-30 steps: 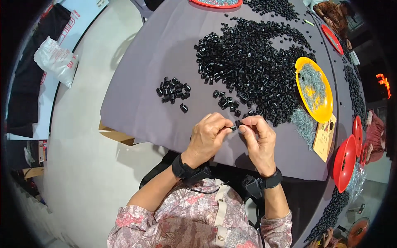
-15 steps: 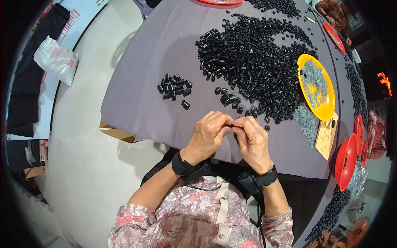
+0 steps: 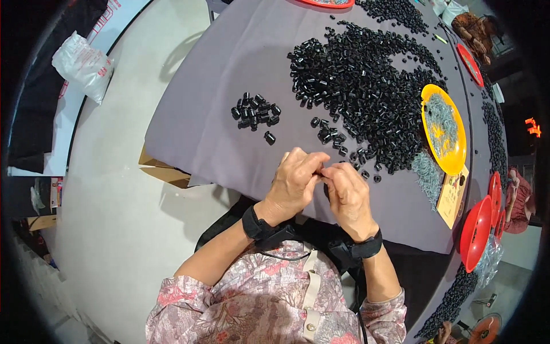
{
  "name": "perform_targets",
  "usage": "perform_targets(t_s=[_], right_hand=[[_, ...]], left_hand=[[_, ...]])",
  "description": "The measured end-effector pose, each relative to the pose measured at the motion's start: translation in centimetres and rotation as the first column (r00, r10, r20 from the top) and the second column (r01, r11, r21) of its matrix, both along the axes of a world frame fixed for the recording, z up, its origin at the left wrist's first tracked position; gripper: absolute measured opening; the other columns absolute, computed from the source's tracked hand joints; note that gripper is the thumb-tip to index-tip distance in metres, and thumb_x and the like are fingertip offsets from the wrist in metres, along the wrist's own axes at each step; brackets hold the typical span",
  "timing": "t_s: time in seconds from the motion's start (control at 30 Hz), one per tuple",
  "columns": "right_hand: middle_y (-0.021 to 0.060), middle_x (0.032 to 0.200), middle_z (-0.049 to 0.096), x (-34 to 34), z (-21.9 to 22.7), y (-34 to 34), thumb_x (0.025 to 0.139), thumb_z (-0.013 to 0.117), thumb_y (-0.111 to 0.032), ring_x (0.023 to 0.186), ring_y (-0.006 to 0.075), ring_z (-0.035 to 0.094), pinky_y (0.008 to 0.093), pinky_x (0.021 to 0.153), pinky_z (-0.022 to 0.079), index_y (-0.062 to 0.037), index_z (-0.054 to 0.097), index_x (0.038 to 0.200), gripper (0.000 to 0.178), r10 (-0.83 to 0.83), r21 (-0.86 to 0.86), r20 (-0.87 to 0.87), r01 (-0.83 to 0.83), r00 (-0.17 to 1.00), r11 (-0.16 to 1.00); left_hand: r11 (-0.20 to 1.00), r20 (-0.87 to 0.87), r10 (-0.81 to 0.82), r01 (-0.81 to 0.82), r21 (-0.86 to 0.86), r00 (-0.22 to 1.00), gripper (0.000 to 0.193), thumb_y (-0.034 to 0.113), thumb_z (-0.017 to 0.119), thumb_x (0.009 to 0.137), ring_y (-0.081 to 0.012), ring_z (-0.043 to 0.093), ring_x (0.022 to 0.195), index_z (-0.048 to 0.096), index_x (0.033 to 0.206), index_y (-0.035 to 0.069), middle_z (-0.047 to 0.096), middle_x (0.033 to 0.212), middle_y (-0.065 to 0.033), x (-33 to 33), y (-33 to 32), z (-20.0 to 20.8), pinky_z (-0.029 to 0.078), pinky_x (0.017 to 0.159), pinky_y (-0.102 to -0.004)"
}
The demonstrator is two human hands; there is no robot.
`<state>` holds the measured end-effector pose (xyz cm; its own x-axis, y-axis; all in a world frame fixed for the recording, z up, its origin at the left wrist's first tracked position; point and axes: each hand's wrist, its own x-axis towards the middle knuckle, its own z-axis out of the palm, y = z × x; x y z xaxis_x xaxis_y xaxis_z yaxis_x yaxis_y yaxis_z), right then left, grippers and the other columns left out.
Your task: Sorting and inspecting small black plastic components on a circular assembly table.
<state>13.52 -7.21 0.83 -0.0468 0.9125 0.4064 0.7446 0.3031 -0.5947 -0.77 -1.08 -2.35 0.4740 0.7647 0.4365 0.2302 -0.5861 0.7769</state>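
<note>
Near the table's front edge, my left hand [image 3: 294, 184] and my right hand [image 3: 349, 200] meet fingertip to fingertip. Both are closed in a pinch around a small black piece, nearly all hidden by the fingers. A dark bit also shows under the right hand's curled fingers. Beyond them, a few loose black plastic pieces [image 3: 329, 135] lie by a large heap of short black cylinders [image 3: 366, 92]. To the left sits a small separate group of black pieces [image 3: 255, 112], with a single black piece [image 3: 270, 137] nearer me.
A yellow plate [image 3: 458, 163] of thin grey pieces stands right of the heap, above a grey pile [image 3: 427, 178] and a printed card [image 3: 450, 198]. Red bowls [image 3: 475, 235] are farther right. A white plastic bag [image 3: 85, 67] lies at left. Other people sit along the right side.
The view has shifted slightly, so the table's things appear a little to the right. My hands stay pinched together; the black piece between the fingertips shows less now.
</note>
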Motion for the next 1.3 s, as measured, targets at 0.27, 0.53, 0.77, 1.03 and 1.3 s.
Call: perform_targets(t_s=[0.27, 0.53, 0.77, 1.03, 1.3], right_hand=[[0.0141, 0.089, 0.061, 0.3, 0.1, 0.5, 0.077, 0.062, 0.013, 0.077, 0.0326, 0.062, 0.0370, 0.066, 0.051, 0.0006, 0.058, 0.093, 0.020, 0.075, -0.007, 0.103, -0.074, 0.992, 0.997], [0.0159, 0.088, 0.059, 0.1, -0.6, -0.2, 0.080, 0.061, 0.010, 0.081, 0.0353, 0.060, 0.0420, 0.069, 0.050, 0.0003, 0.053, 0.102, 0.026, 0.021, -0.054, -0.052, -0.024, 0.998, 0.998], [0.0145, 0.086, 0.061, -0.5, -1.4, -0.5, 0.080, 0.064, 0.011, 0.072, 0.0295, 0.061, 0.0366, 0.065, 0.050, 0.0001, 0.052, 0.108, 0.032, -0.058, 0.039, 0.024, 0.057, 0.998, 0.998], [0.0138, 0.091, 0.060, -0.9, -2.7, -0.9, 0.077, 0.058, 0.011, 0.078, 0.0318, 0.058, 0.0396, 0.072, 0.047, 0.0004, 0.054, 0.107, 0.033, -0.052, 0.115, 0.002, 0.052, 0.999, 0.992], [0.0135, 0.091, 0.062, -1.0, -2.6, -0.8, 0.078, 0.063, 0.012, 0.076, 0.0315, 0.059, 0.0383, 0.068, 0.049, -0.0015, 0.057, 0.105, 0.031, -0.071, 0.174, -0.019, 0.073, 0.997, 0.982]], left_hand=[[0.998, 0.034, -0.036, 0.038, -0.047, 0.999, 0.025, -0.003, 0.066, 0.076, -0.0274, 0.057, 0.078, 0.065, 0.100, 0.002, 0.065, 0.084, -0.0096, -0.6, 0.6, 0.2, 0.046, 0.074, -0.0365], [0.979, 0.028, -0.010, 0.016, -0.204, 1.000, 0.005, 0.005, 0.068, 0.080, -0.0237, 0.055, 0.075, 0.068, 0.084, 0.003, 0.065, 0.077, -0.0060, -0.3, 0.1, 0.9, 0.045, 0.072, -0.0344], [0.983, 0.011, -0.003, 0.005, -0.181, 1.000, 0.003, 0.003, 0.066, 0.080, -0.0233, 0.056, 0.076, 0.067, 0.082, 0.003, 0.065, 0.080, -0.0058, -0.3, -0.2, 0.6, 0.045, 0.074, -0.0340], [0.999, 0.000, 0.029, -0.029, -0.041, 1.000, 0.010, -0.003, 0.065, 0.076, -0.0247, 0.057, 0.077, 0.064, 0.083, 0.003, 0.065, 0.082, -0.0049, -0.1, -0.7, 0.5, 0.043, 0.075, -0.0333], [1.000, -0.002, 0.012, -0.012, 0.015, 1.000, 0.015, -0.004, 0.065, 0.073, -0.0260, 0.059, 0.081, 0.065, 0.086, 0.003, 0.066, 0.085, -0.0070, 0.0, -0.7, 0.5, 0.043, 0.075, -0.0342]])
